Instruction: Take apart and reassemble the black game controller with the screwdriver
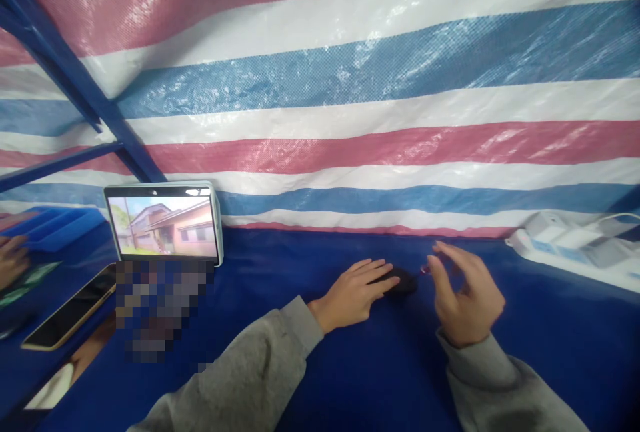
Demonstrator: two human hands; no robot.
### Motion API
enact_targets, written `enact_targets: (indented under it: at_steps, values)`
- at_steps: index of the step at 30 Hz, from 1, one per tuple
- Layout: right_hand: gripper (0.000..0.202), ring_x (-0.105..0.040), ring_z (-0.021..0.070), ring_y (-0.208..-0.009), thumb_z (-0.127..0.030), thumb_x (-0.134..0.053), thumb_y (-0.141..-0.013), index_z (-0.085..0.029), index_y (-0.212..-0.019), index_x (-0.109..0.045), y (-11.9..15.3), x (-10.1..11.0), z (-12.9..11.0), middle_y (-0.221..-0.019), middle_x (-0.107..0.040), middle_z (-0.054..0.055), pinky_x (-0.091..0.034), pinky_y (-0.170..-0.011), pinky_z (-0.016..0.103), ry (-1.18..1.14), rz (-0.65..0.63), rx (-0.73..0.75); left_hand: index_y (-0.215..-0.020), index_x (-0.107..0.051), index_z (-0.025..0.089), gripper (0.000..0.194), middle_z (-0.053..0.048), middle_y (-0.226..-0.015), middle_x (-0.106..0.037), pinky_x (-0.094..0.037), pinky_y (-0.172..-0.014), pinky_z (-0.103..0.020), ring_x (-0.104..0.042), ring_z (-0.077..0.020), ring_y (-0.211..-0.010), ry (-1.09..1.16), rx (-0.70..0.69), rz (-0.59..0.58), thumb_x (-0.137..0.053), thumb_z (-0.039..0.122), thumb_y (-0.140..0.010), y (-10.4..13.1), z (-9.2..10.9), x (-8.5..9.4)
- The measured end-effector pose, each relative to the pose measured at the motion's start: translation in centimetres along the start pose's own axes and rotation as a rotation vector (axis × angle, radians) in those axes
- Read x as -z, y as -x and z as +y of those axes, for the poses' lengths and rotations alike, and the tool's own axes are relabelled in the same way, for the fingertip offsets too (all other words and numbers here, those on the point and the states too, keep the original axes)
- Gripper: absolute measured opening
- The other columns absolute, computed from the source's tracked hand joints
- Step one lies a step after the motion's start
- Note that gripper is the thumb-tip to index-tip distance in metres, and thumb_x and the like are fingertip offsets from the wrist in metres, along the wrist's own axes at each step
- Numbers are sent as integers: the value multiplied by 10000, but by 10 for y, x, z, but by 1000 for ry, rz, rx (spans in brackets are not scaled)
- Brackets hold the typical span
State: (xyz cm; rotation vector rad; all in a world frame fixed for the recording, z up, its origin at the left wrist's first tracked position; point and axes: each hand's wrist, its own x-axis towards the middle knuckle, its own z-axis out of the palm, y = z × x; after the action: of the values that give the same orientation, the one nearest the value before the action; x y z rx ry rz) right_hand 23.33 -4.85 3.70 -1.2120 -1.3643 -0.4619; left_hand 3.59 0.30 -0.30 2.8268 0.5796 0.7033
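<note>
My left hand [353,295] lies palm down on the blue table, its fingers stretched out over a dark, rounded, flat object [404,283]. That object is partly covered by the fingers, and its kind cannot be made out. To the right of it, my right hand [467,295] is raised a little above the table, thumb and forefinger curved toward each other at the tips. Beside the thumb tip shows a tiny shiny reddish thing [425,270], too small and blurred to name. It appears to be at the fingertips, between the dark object and my right hand.
A tablet [165,225] showing a picture of houses stands at the left back. Nearby lie a phone [73,305] and a blue compartment tray [67,227], with another person's hand [13,262] at the far left. A white power strip [565,262] sits at right. Striped sheeting [350,145] hangs behind.
</note>
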Motion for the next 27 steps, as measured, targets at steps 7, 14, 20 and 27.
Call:
enact_targets:
  at_steps: [7,14,20,27]
  values:
    - [303,-716,197,-866,-169,-532,-942,-198,-1214,-664,2,1,-3,-1043,-747,88,-569,-826,374,-130,-60,-88,-1414,-508,197,413,-70,-1512,-474,-291,-1221,-391,-380,-189,-1447,19,0,23,-473,171,-1003,0,0,-1]
    - [284,-695,186,-797,-159,-632,-884,-198,-1160,-684,4,-1,1,-990,-746,83,-550,-723,328,-71,-20,-54,-1422,-498,205,415,-64,-1523,-461,-284,-1225,-399,-363,-185,-1457,-1,-9,7,-458,179,-1009,1,-2,-3]
    - [248,-691,192,-803,-210,-622,-900,-194,-1138,-691,5,0,1,-952,-750,76,-552,-739,340,-55,-23,-98,-1415,-507,196,406,-75,-1510,-477,-290,-1222,-394,-369,-187,-1454,12,2,12,-456,187,-1013,0,-1,-2]
    - [258,-668,155,-702,-196,-586,-919,-186,-1160,-678,-1,0,-4,-935,-749,73,-536,-684,303,-58,-47,-69,-1425,-494,215,424,-75,-1512,-474,-299,-1217,-409,-364,-191,-1457,2,-2,6,-458,172,-1005,0,-1,-1]
